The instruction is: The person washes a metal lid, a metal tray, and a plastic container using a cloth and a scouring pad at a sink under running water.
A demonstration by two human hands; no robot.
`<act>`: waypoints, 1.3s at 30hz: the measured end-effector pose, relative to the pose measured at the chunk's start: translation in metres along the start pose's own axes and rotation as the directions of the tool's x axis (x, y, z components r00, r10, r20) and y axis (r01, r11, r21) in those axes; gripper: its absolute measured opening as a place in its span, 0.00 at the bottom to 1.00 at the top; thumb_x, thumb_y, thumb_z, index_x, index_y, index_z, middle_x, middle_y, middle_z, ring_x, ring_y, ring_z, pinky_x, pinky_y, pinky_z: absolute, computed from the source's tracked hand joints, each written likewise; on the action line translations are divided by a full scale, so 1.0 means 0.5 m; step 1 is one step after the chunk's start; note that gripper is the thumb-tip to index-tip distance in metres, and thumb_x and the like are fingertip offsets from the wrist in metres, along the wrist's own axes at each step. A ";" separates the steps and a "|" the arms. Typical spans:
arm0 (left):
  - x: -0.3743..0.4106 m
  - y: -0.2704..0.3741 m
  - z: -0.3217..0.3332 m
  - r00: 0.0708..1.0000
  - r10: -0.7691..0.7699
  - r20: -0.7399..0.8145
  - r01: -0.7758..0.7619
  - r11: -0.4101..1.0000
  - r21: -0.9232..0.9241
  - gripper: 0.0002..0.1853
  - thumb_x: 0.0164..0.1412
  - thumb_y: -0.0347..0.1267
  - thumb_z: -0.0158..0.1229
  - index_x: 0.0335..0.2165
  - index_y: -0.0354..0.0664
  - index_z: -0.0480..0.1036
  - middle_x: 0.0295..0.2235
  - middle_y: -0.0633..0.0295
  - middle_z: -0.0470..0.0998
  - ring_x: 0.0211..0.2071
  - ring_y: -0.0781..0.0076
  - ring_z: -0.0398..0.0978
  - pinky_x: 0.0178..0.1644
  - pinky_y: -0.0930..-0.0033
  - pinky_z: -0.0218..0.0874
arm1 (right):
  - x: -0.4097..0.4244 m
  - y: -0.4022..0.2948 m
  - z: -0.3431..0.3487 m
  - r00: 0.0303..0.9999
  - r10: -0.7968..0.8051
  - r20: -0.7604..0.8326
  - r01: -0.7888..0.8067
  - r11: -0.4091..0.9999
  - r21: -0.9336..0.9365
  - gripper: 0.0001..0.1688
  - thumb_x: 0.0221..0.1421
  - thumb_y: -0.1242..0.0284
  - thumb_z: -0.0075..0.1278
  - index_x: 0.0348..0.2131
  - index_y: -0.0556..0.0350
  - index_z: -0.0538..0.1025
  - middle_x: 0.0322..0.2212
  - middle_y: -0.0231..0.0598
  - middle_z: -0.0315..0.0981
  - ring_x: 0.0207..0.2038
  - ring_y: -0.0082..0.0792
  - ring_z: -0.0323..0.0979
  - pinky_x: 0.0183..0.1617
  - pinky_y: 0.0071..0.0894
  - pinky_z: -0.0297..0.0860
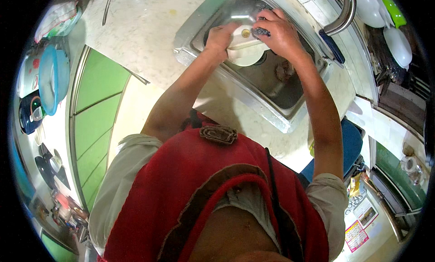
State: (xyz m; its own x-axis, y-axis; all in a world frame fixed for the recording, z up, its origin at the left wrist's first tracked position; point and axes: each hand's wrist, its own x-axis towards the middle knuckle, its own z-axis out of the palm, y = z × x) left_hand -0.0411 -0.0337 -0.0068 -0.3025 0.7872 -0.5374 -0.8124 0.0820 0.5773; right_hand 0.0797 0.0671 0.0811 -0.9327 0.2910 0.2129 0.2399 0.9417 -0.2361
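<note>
Over the steel sink (pixel 289 116), my left hand (pixel 220 39) grips the left side of a white dish-like piece (pixel 243 42). A small yellowish round spot shows on that piece, whose exact kind I cannot tell. My right hand (pixel 280 32) is closed around a dark metal scouring pad (pixel 261 31), which sits at the right edge of the white piece. Just below them, a pale round dish (pixel 247 58) is partly covered by the white piece. Behind my hands, a shiny metal surface (pixel 243 15) shows in the sink's far part.
A curved metal faucet (pixel 347 13) arches at the right, with a dark blue-handled item (pixel 331 46) behind the sink. White bowls (pixel 397 46) stand on the far right. On the pale countertop (pixel 142 34) lies a spoon (pixel 108 7). A blue basin (pixel 51 80) stands at left.
</note>
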 end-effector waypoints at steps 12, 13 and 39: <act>0.008 -0.009 -0.004 0.999 -0.024 -0.044 0.025 0.999 0.033 0.13 0.51 0.34 0.53 0.33 0.35 0.70 0.29 0.56 0.74 0.27 0.65 0.74 0.31 0.62 0.68 | 0.013 -0.043 0.016 0.990 -0.135 0.037 0.135 0.991 0.016 0.11 0.34 0.75 0.55 0.26 0.48 0.76 0.32 0.27 0.67 0.38 0.35 0.63 0.40 0.36 0.64; 0.003 -0.003 0.000 0.997 -0.034 -0.065 0.036 0.999 0.038 0.13 0.51 0.34 0.53 0.33 0.35 0.70 0.29 0.56 0.74 0.27 0.65 0.74 0.31 0.62 0.68 | 0.009 -0.021 0.019 0.997 -0.072 0.015 0.071 0.997 0.017 0.11 0.34 0.75 0.54 0.26 0.48 0.76 0.32 0.27 0.67 0.38 0.35 0.63 0.40 0.36 0.64; 0.002 0.015 0.016 0.998 -0.016 -0.056 0.018 0.999 0.036 0.15 0.52 0.35 0.51 0.35 0.34 0.69 0.29 0.55 0.74 0.29 0.62 0.74 0.31 0.59 0.68 | 0.007 0.030 0.018 0.998 -0.019 -0.063 0.020 1.000 0.016 0.09 0.36 0.74 0.54 0.25 0.48 0.76 0.35 0.26 0.67 0.41 0.33 0.61 0.42 0.33 0.62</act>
State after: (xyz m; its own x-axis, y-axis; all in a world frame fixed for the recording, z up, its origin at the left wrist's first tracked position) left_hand -0.0433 -0.0274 0.0019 -0.3170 0.7503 -0.5801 -0.7990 0.1183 0.5896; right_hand 0.0775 0.0807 0.0700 -0.9184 0.2830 0.2765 0.2167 0.9444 -0.2472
